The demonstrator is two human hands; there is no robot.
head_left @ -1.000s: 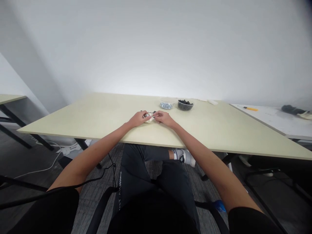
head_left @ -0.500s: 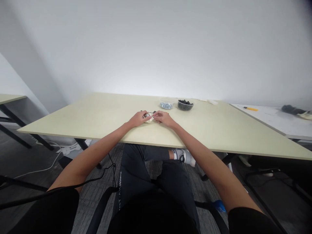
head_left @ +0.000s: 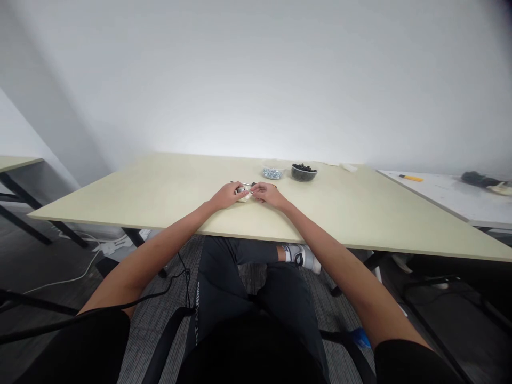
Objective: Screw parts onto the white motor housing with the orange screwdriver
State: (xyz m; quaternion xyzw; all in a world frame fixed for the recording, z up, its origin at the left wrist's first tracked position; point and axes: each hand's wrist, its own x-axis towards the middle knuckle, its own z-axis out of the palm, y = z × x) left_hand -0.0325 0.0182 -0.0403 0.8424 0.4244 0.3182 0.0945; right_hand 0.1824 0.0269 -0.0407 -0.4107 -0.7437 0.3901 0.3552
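My left hand [head_left: 226,196] is closed around a small white object [head_left: 244,197] low over the table, its thumb lying along the near side. My right hand [head_left: 267,193] meets it from the other side, thumb and fingers pinched together at the object's right edge. What those right fingertips hold is too small to make out. Just beyond the hands lies a thin metal rod [head_left: 246,184] with a dark end beside the right fingers; my hands partly cover it.
Behind my hands stand a clear bowl of small silvery pieces [head_left: 272,173] and a clear bowl of black pieces [head_left: 304,172]. The pale table [head_left: 160,176] reaches to the wall. A yellow-handled knife [head_left: 412,178] lies on the white table [head_left: 440,194] at right.
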